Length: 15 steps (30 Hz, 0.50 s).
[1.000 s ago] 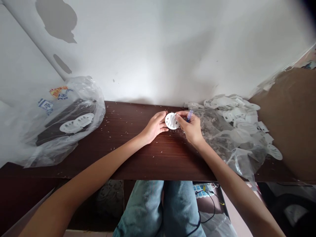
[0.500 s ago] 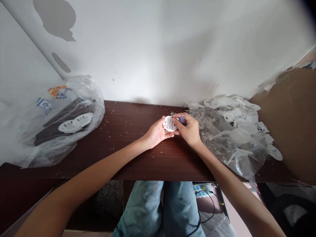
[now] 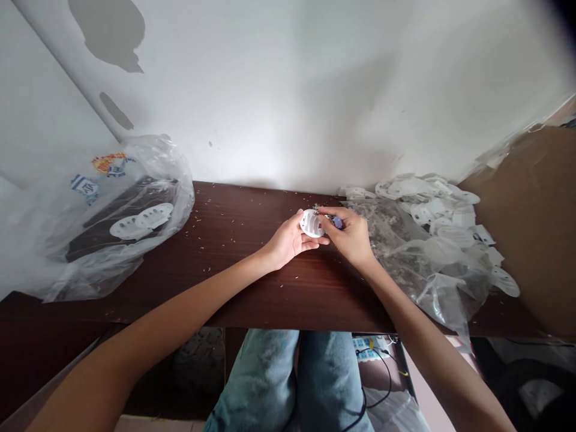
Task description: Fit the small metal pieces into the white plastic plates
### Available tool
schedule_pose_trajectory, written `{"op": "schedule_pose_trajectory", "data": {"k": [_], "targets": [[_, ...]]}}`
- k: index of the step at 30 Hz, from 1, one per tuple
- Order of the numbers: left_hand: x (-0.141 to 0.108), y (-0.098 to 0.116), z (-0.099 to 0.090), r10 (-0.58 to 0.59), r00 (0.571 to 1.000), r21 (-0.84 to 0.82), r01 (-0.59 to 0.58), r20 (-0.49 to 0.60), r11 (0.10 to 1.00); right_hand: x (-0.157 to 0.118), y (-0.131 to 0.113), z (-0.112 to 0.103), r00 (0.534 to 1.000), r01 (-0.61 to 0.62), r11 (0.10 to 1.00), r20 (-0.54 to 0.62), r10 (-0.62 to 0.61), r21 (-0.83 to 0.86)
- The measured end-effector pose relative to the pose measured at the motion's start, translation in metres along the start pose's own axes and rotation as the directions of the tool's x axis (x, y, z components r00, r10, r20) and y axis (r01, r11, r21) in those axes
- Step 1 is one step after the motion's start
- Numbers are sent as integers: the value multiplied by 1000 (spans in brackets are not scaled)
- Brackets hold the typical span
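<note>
Our left hand (image 3: 288, 239) cups a white plastic disc (image 3: 311, 223), its fingers (image 3: 306, 245) curled closed around the lower edge and our thumb lying against the left edge. The disc sits right at these fingertips, slotted face up, tilted slightly toward us and held just above the table. Our right hand (image 3: 351, 235) is nearly closed, thumb and fingers (image 3: 326, 212) pinching a small blue-ended tool (image 3: 337, 222) close against the disc's right edge. Most of the tool is hidden by those fingers, so we cannot tell exactly what its tip touches.

A hold like this looks sound: the left fingers brace the disc from below while the right fingers work in short, controlled movements, with both wrists low and close together.

Beneath our fingers lies a dark wood-grain table (image 3: 252, 294), scattered with pale flecks (image 3: 225, 225). Beyond the right fingers, a heap of white plastic discs (image 3: 432, 201) spills around a clear plastic bag (image 3: 443, 282). Well beyond the left fingers, two more discs (image 3: 141, 219) rest in another clear bag (image 3: 166, 171).
</note>
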<state>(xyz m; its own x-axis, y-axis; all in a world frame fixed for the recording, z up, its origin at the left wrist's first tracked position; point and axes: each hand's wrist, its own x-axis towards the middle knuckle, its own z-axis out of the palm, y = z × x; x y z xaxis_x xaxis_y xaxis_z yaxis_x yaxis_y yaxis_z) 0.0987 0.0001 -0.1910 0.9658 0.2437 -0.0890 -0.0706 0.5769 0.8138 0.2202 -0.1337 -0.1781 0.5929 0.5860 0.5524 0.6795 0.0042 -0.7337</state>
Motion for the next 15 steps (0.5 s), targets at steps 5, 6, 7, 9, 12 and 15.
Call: {"op": "schedule_pose_trajectory", "data": {"k": [5, 6, 7, 9, 12, 15], "targets": [[0, -1, -1, 19, 1000, -1, -19, -17, 1000, 1, 2, -2, 1000, -2, 1000, 5, 2, -13], [0, -1, -1, 20, 1000, -1, -20, -17, 1000, 1, 2, -2, 1000, -16, 1000, -1, 16, -5], [0, -1, -1, 21, 1000, -1, -21, -14, 1000, 1, 2, -3, 1000, -25, 1000, -6, 25, -1], [0, -1, 0, 22, 1000, -1, -22, -3, 1000, 1, 1, -2, 1000, -22, 1000, -6, 22, -14], [0, -1, -1, 30, 999, 6, -30, 12, 1000, 0, 1, -2, 1000, 12, 998, -1, -12, -59], [0, -1, -1, 42, 999, 28, -42, 23, 999, -1, 0, -1, 999, 42, 996, -7, -43, -84]]}}
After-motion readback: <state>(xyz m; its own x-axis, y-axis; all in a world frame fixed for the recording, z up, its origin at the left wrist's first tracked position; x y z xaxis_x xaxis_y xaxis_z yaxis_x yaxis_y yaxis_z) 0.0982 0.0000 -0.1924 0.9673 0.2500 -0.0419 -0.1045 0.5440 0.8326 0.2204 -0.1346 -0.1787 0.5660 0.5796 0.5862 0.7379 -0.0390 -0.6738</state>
